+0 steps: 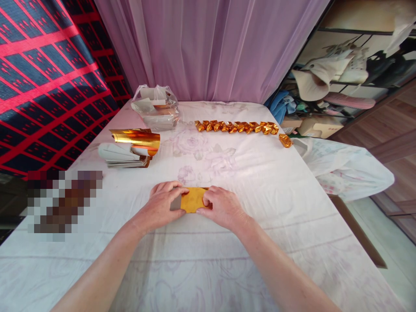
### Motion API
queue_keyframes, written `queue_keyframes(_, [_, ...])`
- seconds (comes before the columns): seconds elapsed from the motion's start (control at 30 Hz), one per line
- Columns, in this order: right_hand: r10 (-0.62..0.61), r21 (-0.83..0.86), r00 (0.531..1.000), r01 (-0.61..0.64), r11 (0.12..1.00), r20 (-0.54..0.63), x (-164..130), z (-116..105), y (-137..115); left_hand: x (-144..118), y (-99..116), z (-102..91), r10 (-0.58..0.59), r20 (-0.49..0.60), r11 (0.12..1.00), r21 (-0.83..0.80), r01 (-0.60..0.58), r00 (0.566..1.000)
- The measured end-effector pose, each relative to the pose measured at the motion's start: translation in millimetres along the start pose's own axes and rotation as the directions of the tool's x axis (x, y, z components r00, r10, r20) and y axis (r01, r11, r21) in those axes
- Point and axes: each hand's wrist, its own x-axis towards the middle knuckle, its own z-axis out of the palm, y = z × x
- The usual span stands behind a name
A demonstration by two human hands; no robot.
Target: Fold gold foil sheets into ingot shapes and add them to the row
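Observation:
A small sheet of gold foil paper [192, 199] lies folded on the table's white floral cloth [208, 260], near the middle. My left hand [162, 206] presses on its left end, where a grey underside shows. Its right end is pinched by my right hand [222, 208]. Both hands touch the same sheet and lie close together.
A stack of gold foil sheets [131, 149] with a curled top sheet sits at the left. A clear plastic bag [156, 108] stands behind it. A row of several folded gold pieces [237, 127] lies at the back, one apart [285, 140]. Cluttered shelves [341, 73] stand right.

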Motion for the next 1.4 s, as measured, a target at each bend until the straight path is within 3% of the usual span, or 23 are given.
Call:
queue_keyframes(0.53, [-0.097, 0.045, 0.994, 0.094, 0.995, 0.056, 1.7, -1.9, 11.9, 0.1, 2.7, -2.2, -0.024, 0.021, 1.000, -0.015, 0.024, 0.999])
queue_keyframes(1.4, [-0.218, 0.137, 0.975, 0.209, 0.968, 0.050, 3.6, -0.3, 25.6, -0.7, -0.3, -0.2, 0.004, 0.000, 1.000, -0.019, -0.004, 1.000])
